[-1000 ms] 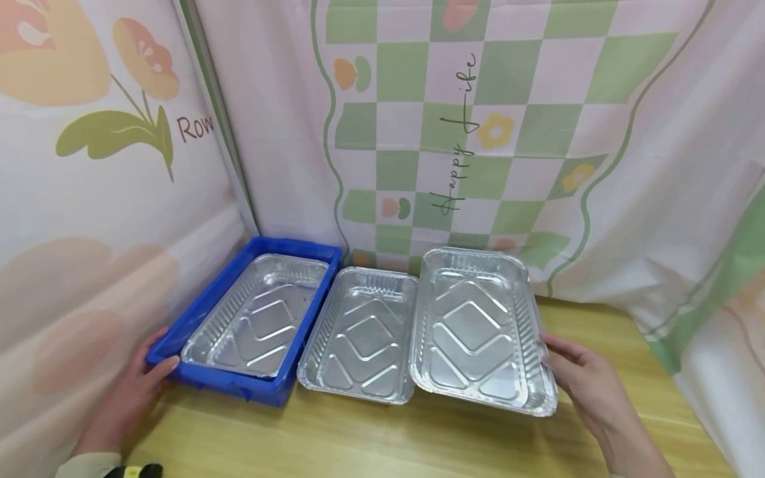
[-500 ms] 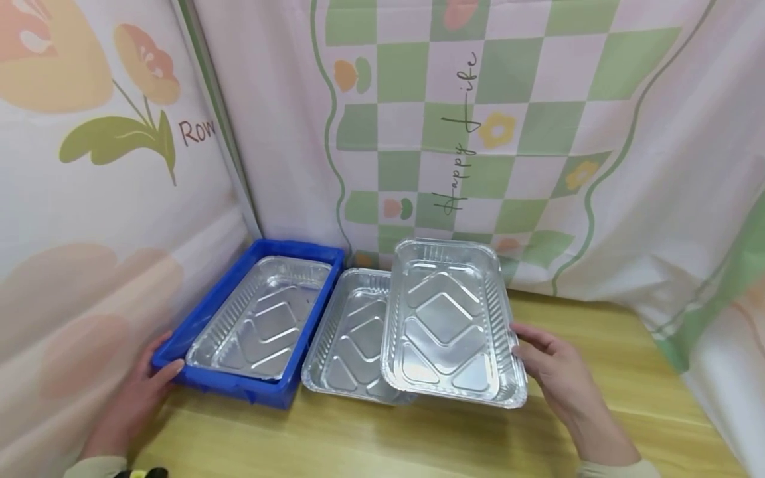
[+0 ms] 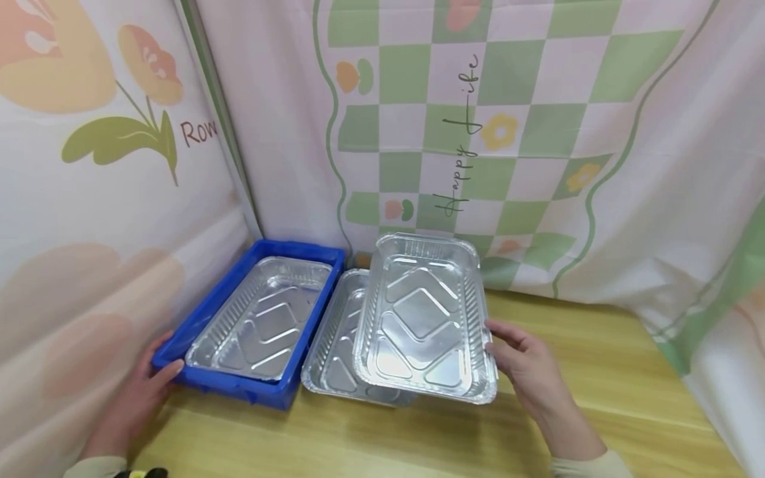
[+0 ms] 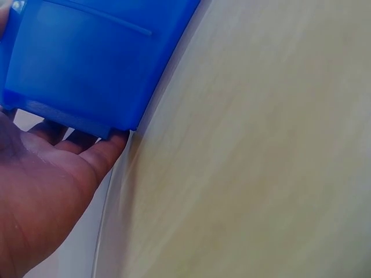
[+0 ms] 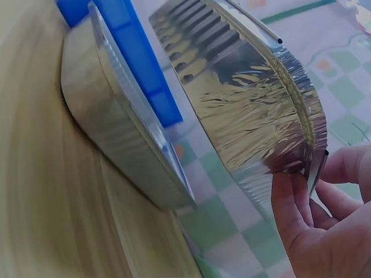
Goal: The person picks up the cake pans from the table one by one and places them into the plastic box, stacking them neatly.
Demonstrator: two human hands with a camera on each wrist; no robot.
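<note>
My right hand (image 3: 526,372) pinches the right rim of a silver foil tray (image 3: 424,312), thumb on one side and fingers on the other in the right wrist view. This tray is raised off the table, overlapping a second foil tray (image 3: 337,362) and hiding most of its right side. At the left, a blue plastic bin (image 3: 239,390) holds a third foil tray (image 3: 269,325), which shows nothing inside. My left hand (image 3: 134,395) grips the bin's near left corner, thumb over the rim; in the left wrist view, its fingers (image 4: 104,153) reach to the bin's edge.
Everything stands on a wooden table (image 3: 335,445). A checked, printed curtain (image 3: 406,133) hangs right behind the trays, and a flowered curtain (image 3: 119,212) closes off the left side beside the bin. Another fold of cloth (image 3: 717,312) hangs at the right.
My right hand has carried the held foil tray leftward, from beside the middle tray to over it. My left hand has stayed on the bin.
</note>
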